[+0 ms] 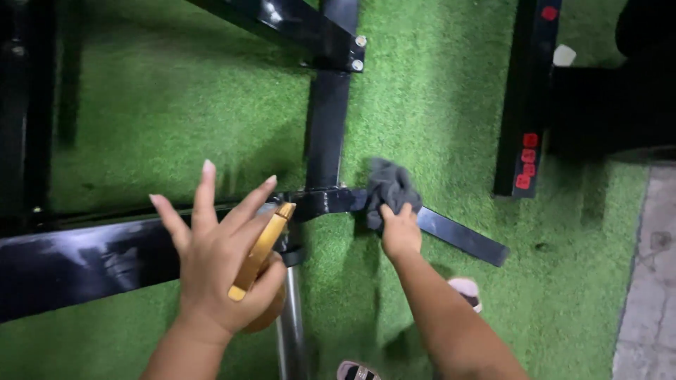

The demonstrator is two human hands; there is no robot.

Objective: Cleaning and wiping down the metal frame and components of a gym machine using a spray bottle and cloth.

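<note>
There are two hands (pixel 218 264), one dark grey cloth (pixel 391 188), one gold-coloured bottle (pixel 259 255), one black metal frame (pixel 327 119), one silver pole (pixel 292 331) and two sandalled feet (pixel 466 290).

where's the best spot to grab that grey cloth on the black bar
Grip the bunched upper folds of the grey cloth, coming from above. It is crumpled into a lump on the black bar, and the right hand already pinches its lower edge.
</note>
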